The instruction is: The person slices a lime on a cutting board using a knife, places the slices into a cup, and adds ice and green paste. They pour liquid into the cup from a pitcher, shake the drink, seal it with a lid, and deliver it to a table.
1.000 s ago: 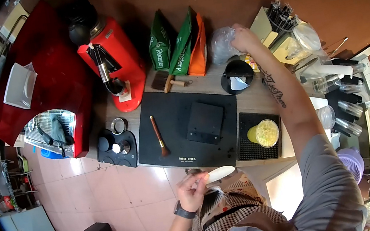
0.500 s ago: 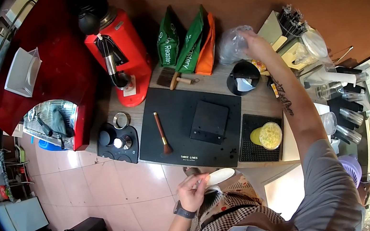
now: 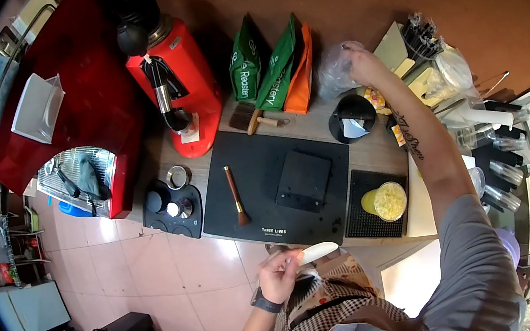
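My left hand [image 3: 278, 275], with a dark watch on the wrist, grips a white oval object [image 3: 319, 252] in front of the apron. My right hand [image 3: 364, 62] reaches to the back of the counter, its fingers closed on a clear plastic bag [image 3: 336, 72]. Just below that bag stands a black bin [image 3: 352, 118] with something pale inside. A cup of yellow drink [image 3: 390, 202] rests on a black drip mat [image 3: 359, 220]. The brush [image 3: 234, 194] and a dark square scale [image 3: 303, 180] lie on the black mat [image 3: 216, 208].
Green bags [image 3: 245, 65] and an orange bag [image 3: 301, 83] stand along the wall. To their left are a red grinder [image 3: 191, 73] and a red machine [image 3: 83, 69]. A tamper tray [image 3: 174, 225] sits at the counter's left end; plastic cups [image 3: 500, 194] are at the right.
The white object in my left hand has turned slightly and looks narrower. My right hand stays at the plastic bag, whose shape has shifted a little. The whole view has moved slightly.
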Tool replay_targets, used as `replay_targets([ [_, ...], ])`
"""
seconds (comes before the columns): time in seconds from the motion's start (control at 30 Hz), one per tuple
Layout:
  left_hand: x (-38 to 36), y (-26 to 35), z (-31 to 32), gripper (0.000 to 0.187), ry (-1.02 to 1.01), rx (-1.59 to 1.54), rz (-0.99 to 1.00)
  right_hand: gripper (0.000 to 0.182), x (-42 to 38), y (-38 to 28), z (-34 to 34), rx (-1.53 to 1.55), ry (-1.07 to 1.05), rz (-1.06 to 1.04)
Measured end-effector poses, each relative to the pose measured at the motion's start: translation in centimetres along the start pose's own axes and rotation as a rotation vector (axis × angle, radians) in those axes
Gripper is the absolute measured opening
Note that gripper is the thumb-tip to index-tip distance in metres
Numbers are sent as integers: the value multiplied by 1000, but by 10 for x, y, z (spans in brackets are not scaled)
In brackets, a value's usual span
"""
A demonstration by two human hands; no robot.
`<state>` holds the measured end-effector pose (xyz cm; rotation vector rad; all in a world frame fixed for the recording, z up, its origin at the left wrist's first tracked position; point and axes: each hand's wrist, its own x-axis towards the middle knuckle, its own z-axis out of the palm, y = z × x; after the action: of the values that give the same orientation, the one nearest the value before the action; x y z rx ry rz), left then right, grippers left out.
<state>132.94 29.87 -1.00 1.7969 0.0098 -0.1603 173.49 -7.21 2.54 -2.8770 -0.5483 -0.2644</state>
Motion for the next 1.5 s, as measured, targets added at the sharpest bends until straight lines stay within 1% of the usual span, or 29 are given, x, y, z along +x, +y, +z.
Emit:
replay_targets([
  [0.1,0,4,0,10,-26,29,-40,35,10,11,3,-24,-7,-41],
  [0.2,2,5,2,10,-26,28,-47,42,24,2,0,-70,-234,165],
  [0.3,3,1,3,10,-23,27,-26,50,19,-28,-25,-121,-235,167],
  [0.4,3,0,3,12,-6,4,2,60,23,-22,-29,-130,-252,159],
  [0.5,6,-1,5,15,8,-36,52,54,25,-42,-70,-81,-245,198],
  [0.6,14,7,5,14,-7,-4,66,43,18,-17,-47,-224,-172,58],
  [0.7,17,11,9,14,-15,-8,75,35,10,-20,-29,-141,-181,322],
  [0.8,13,5,15,13,-23,-23,58,35,-3,-31,-25,32,-184,355],
  [0.9,12,1,18,13,-27,-22,59,36,-14,-51,-20,38,-189,285],
  [0.93,10,-1,17,13,-29,-15,46,44,-13,-58,-25,23,-263,344],
  [1.03,9,0,15,13,-29,-12,13,38,-15,-53,-12,19,-199,348],
  [1.13,9,4,13,13,-16,-16,13,37,-17,-49,-9,23,-183,291],
  [1.23,9,4,15,13,-4,-22,37,42,-24,-57,-1,-159,-26,173],
  [1.33,8,0,18,13,-9,-50,60,48,-24,-58,7,-217,-25,173],
  [1.43,1,-1,16,13,-27,-50,32,42,-24,-51,17,-179,75,170],
  [1.5,-1,1,13,13,-33,-42,22,36,-21,-46,14,-87,89,214],
])
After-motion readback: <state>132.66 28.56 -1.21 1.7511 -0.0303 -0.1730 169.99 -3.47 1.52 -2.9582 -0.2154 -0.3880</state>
